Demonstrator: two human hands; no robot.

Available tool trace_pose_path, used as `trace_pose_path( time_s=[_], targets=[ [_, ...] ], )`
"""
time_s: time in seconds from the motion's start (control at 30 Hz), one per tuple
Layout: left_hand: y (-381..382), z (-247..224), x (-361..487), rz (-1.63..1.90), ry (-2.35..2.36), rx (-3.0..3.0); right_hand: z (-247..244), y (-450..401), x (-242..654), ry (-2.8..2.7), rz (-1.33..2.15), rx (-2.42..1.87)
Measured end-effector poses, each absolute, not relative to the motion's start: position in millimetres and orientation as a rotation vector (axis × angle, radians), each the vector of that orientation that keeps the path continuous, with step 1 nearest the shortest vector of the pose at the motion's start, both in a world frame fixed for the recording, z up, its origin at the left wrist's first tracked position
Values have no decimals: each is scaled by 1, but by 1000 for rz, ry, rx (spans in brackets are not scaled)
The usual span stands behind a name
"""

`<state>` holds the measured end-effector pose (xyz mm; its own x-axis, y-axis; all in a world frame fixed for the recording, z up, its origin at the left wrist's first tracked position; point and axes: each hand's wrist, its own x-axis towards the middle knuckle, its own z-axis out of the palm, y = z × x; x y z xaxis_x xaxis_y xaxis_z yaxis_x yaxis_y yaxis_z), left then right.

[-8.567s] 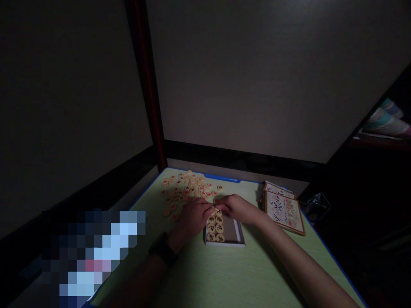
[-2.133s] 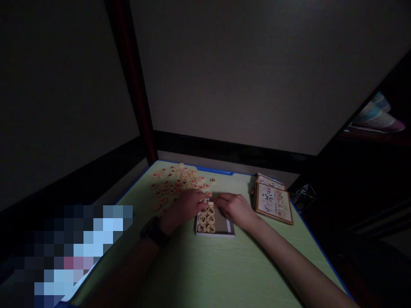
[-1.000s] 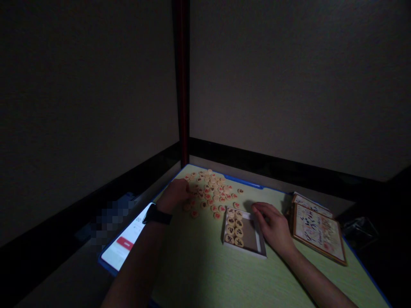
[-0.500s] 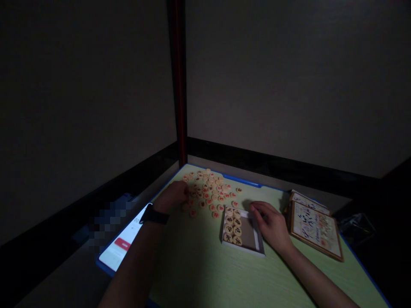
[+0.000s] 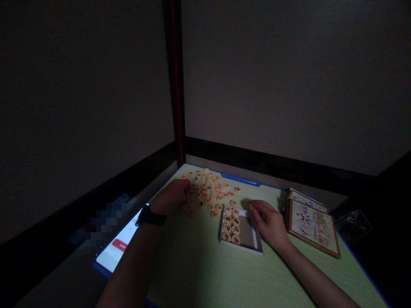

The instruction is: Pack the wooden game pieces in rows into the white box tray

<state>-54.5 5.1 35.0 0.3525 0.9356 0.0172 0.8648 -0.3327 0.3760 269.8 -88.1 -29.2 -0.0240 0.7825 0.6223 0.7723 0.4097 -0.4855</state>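
Round wooden pieces with red or dark characters lie in a loose heap (image 5: 208, 188) at the table's far left part. My left hand (image 5: 175, 193), a dark band at its wrist, is at the heap's left edge, fingers closed together; whatever they hold is too small and dark to make out. A shallow white box (image 5: 248, 231) holds two columns of dark-lettered pieces (image 5: 231, 224) along its left side, its right side showing bare bottom. My right hand (image 5: 268, 220) rests at the box's right edge, fingers bent, thumb near the rim, and its grip is unclear.
On the green table (image 5: 205, 273), a framed case with Chinese characters (image 5: 313, 226) lies to the right. A lit phone or tablet (image 5: 118, 250) is at the left edge. Dark-trimmed walls meet behind the table, and a dark bin-like object (image 5: 355, 226) stands beyond its right edge.
My left hand has shifted slightly right and up along the heap's edge. My right hand stays by the box. The whole view has moved slightly.
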Motion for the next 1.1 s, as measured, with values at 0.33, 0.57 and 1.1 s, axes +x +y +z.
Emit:
trace_pose_path(
  time_s=[0.33,0.57,1.1],
  targets=[
    [4,24,-27,499,1375,2337,-29,-88,270,-1789,13,-1331],
    [4,14,-26,438,1377,2399,-29,-88,269,-1789,45,-1348],
    [-30,40,14,717,1335,2276,-15,-91,260,-1670,80,-1296]
  ],
)
